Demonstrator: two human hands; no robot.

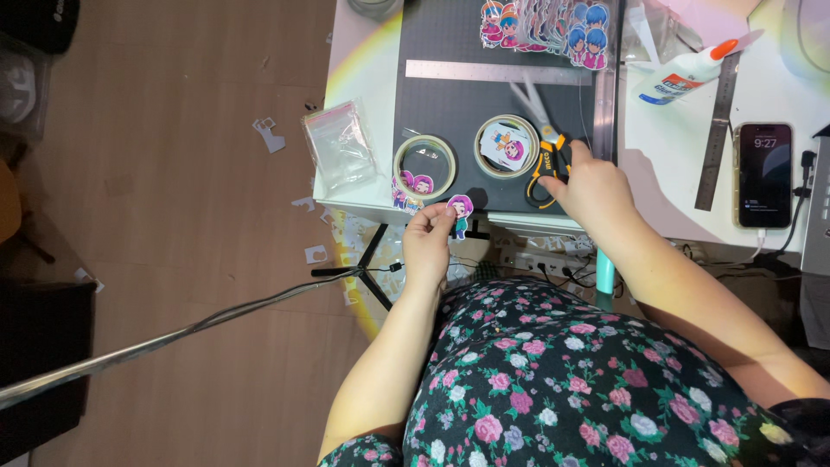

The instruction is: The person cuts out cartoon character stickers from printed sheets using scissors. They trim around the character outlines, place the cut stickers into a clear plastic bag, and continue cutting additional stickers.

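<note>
Head view looks down at a surface [363, 52] with a dark mat [450, 104] on it. Left hand [430, 244] pinches a small cut-out doll sticker [460, 214] just off the near edge, lifted up so it is easy to see. Right hand [590, 182] rests on the yellow-handled scissors [546, 147] lying on the mat, fingers closing on the handles. Two tape rolls [424, 166] sit close by, within easy reach.

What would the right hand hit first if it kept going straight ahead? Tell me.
The right hand already rests on the scissors. Pushed farther along the mat, it would likely meet the tape roll holding a sticker next, though depth is hard to judge.
</note>
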